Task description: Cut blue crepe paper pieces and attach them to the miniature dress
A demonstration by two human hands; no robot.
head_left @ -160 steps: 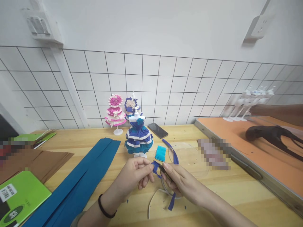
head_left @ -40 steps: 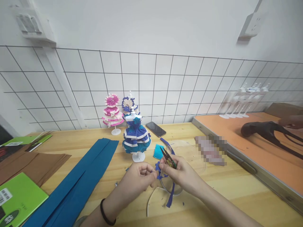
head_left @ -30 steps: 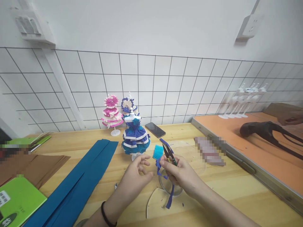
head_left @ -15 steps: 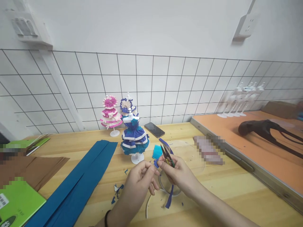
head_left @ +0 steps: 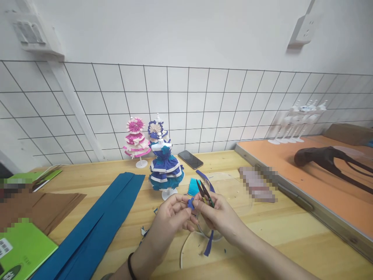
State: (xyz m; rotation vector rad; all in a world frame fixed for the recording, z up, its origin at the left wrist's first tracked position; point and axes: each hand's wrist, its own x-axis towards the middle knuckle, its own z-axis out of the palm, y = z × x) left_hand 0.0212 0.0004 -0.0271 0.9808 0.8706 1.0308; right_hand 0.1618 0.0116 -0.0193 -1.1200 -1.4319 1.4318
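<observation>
A small blue paper piece (head_left: 190, 203) is pinched between the fingertips of both hands, just in front of the dress stand. My left hand (head_left: 174, 217), closed, grips its left side. With thumb and forefinger my right hand (head_left: 220, 214) pinches the other side, while scissors (head_left: 204, 190) stay tucked in the same hand, blades pointing up and slightly spread. Behind the hands stands a miniature mannequin in a blue and teal paper dress (head_left: 166, 171) with white trim. A turquoise paper stack (head_left: 193, 187) lies near the scissors. Purple-blue paper strips (head_left: 208, 244) lie beneath and behind my right hand.
Long teal crepe paper (head_left: 99, 217) covers the table's left part, beside brown paper (head_left: 58, 206) and a green package (head_left: 26, 249). A phone (head_left: 190, 159) lies near the wall. A pink paper dress (head_left: 136, 136) stands behind. On the right, white stands (head_left: 297, 124) rest on an orange surface (head_left: 268, 155).
My left hand has shifted slightly up and right, its fingertips meeting the blue paper piece, which shows more fully now. My right hand and the scissors have barely moved.
</observation>
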